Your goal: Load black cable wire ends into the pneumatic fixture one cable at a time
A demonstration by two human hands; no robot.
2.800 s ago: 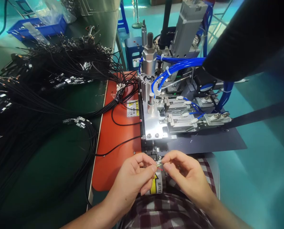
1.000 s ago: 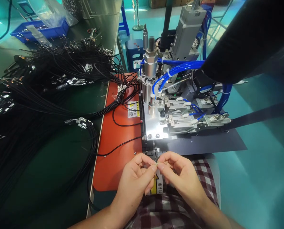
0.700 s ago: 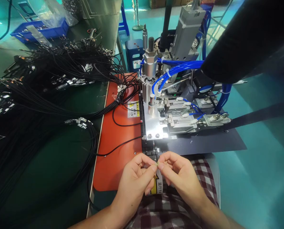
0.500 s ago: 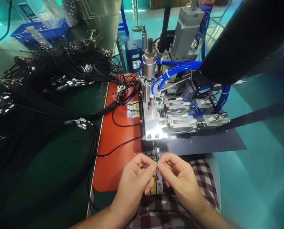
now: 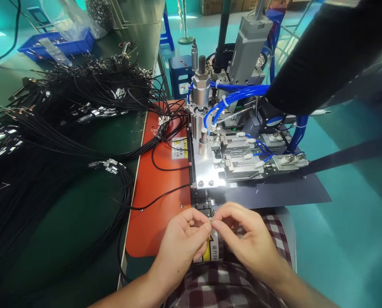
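Observation:
My left hand (image 5: 185, 239) and my right hand (image 5: 247, 233) meet fingertip to fingertip at the front edge of the machine (image 5: 207, 164). Both are closed in a pinch of thumb and forefinger. What sits between the tips is tiny and mostly covered, so I cannot make out its kind. Just beyond the fingers lies the machine's dark track (image 5: 205, 201). A label with yellow and black marks (image 5: 214, 249) shows below and between the hands. One black cable (image 5: 165, 194) runs across the red-orange plate (image 5: 159, 235) into the machine's left side.
Bundles of black cables with metal ends (image 5: 110, 166) cover much of the dark green table (image 5: 66, 214) on the left. Behind them stands a blue bin (image 5: 78, 45). Blue air hoses (image 5: 242, 92) arch over the machine. A thick black tube (image 5: 319, 55) slants in from upper right.
My right hand has shifted slightly, its fingers bending more over the pinch point. My left hand stays nearly in place. The camera view has moved a little.

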